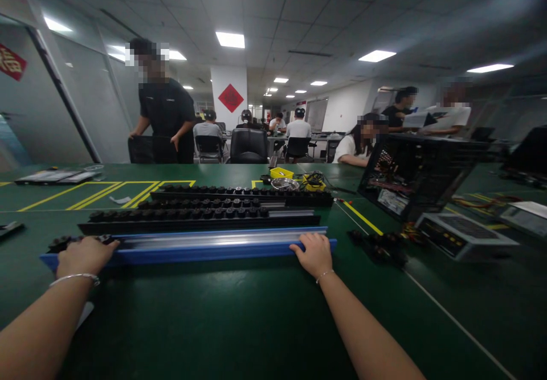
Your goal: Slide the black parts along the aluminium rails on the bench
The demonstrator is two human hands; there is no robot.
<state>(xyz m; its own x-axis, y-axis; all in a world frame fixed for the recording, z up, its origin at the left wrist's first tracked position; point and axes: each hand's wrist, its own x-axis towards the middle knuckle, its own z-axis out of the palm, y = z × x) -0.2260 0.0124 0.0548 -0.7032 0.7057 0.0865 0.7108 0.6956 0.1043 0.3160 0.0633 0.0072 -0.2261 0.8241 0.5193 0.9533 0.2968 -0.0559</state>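
Few black parts (pixel 58 244) sit in the blue rail (pixel 205 254) on the surface (pixel 205 323); most of its length looks bare. The right grip (pixel 315 256) holds one end; the left grip (pixel 83 257) covers the other, firmness unclear.

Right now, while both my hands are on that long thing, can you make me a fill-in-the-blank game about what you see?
1. My left hand and right hand are both on the ____ rail.
2. The table is mostly ____ in color.
3. The computer case stands toward the ____ side of the picture.
4. The diamond on the white pillar is ____.

Missing words: blue, green, right, red.
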